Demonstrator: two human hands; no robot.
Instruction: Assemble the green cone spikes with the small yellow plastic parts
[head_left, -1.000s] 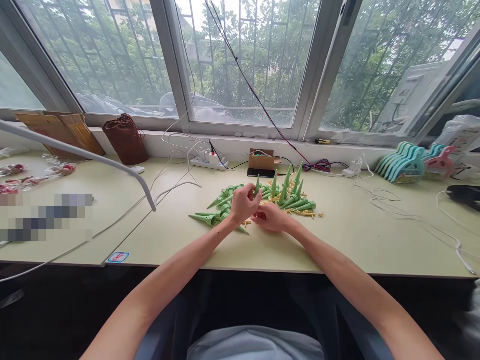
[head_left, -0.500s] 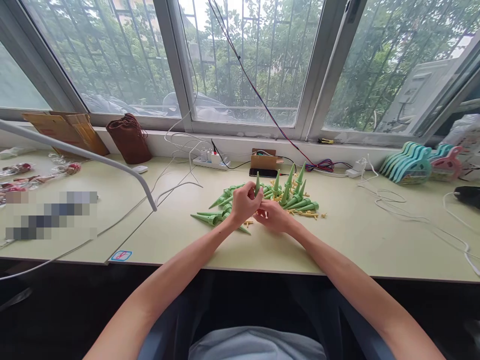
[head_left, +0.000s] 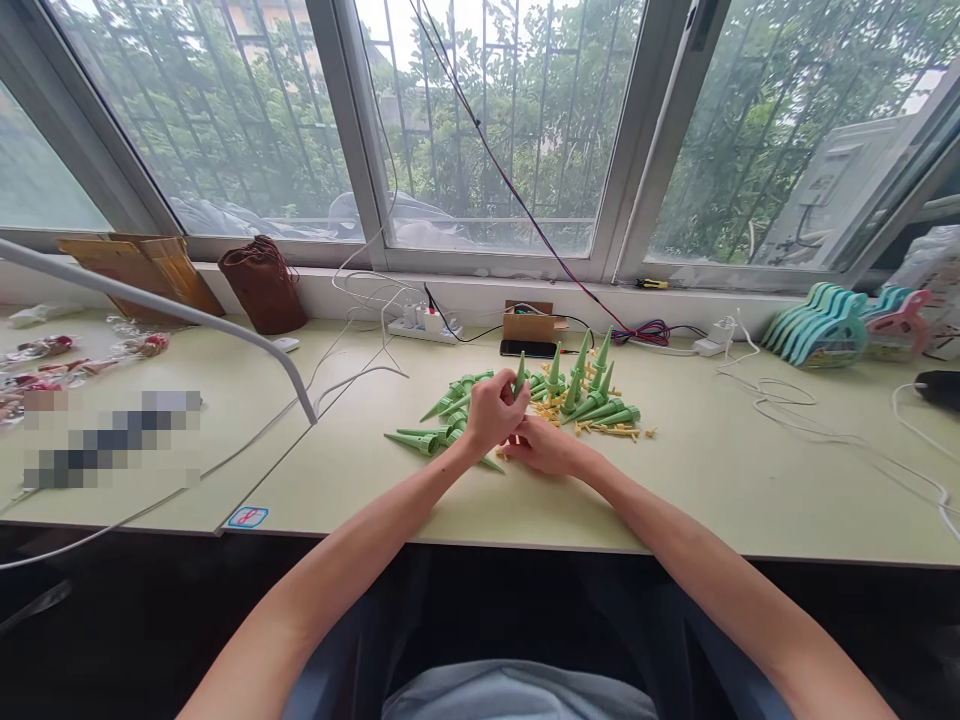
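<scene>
My left hand [head_left: 493, 413] is closed round a green plastic spike [head_left: 520, 376], its pointed end up. My right hand [head_left: 546, 445] is low over the table, just below and right of the left one. Its curled fingertips are at a small yellow plastic piece [head_left: 502, 454] and seem to pinch it; the grip is partly hidden. Green spikes lie to the left [head_left: 420, 441]. To the right, several green spikes [head_left: 583, 365] stand upright, with others lying beside them among yellow pieces [head_left: 619, 432].
Behind the pile are a phone [head_left: 529, 349] and a small cardboard box [head_left: 528, 322]. A power strip [head_left: 426, 325] and cables run along the window side. A brown pouch [head_left: 262, 285] stands at left, teal hangers [head_left: 821, 325] at right. A white curved bar [head_left: 225, 325] crosses the left.
My right hand has dropped from beside the left hand towards the table, its fingers reaching the yellow piece. My left hand keeps the green spike upright. The view has shifted slightly.
</scene>
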